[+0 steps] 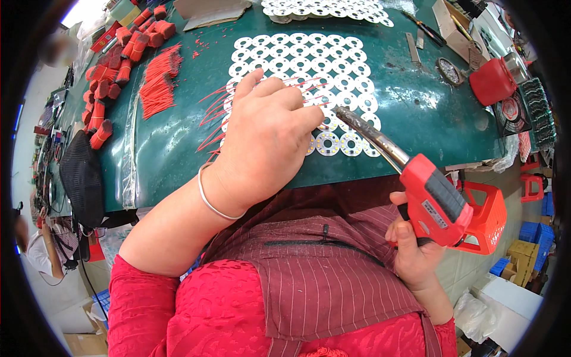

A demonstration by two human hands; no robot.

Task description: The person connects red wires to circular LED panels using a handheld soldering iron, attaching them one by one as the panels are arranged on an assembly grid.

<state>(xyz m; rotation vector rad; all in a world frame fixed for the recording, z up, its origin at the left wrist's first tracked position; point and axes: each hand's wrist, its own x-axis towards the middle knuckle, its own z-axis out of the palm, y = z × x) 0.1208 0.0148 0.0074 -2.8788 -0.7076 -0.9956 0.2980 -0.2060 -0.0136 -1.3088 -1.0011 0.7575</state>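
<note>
My left hand (267, 131), with a bangle on its wrist, is over the panel of round white LED circuit boards (327, 68). Its fingers are pinched together, and a thin red wire shows by the fingertips, which are partly hidden behind the hand. More red wires (211, 119) stick out to the left from the panel. My right hand (413, 250) is closed round the red-and-black handle of a soldering gun (431, 199). The gun's dark metal tip points up and left, close to my left fingertips and above the boards.
Loose red wires (159, 83) lie left of the panel, beside tied bundles of red wire (107, 74). A second board panel (324, 8) sits at the back. On the right are a red container (492, 82), a small round tin (449, 71) and a red stool (488, 217).
</note>
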